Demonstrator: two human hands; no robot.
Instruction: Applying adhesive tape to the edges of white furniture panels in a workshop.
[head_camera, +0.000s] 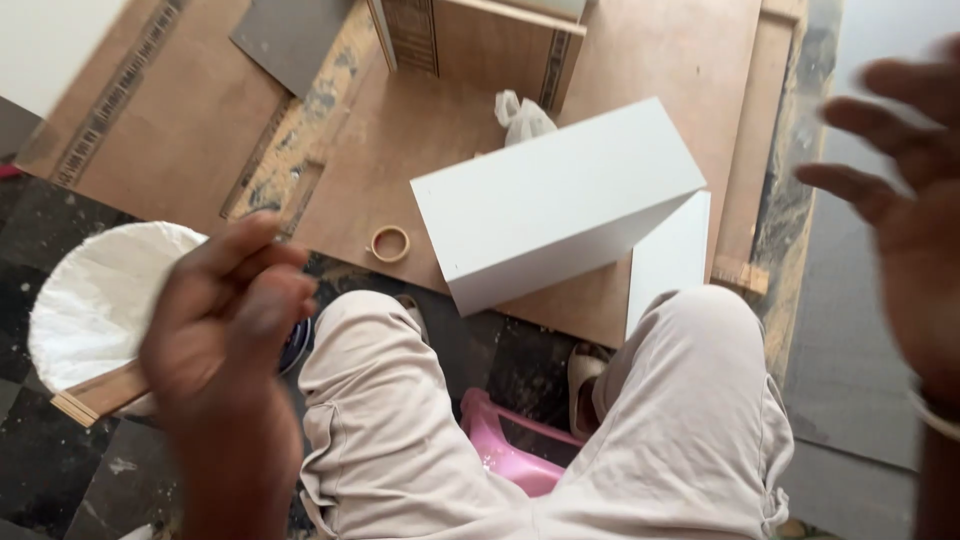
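Lying between both raised hands, the white box (560, 205) runs lengthwise left to right. The left hand (225, 310), fingers loosely curled and empty, is nearer; the right hand (915, 210) is spread open.

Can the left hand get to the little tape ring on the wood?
Probably yes. The left hand is raised, fingers curled and empty, with the tape ring just beyond it on the wooden board. Nothing lies between them.

Rectangular white laminated board box (556, 200): lies tilted on brown plywood, between both raised hands, touching neither. Thin white flat panel (668, 258) leans against its right end, nearer right hand.
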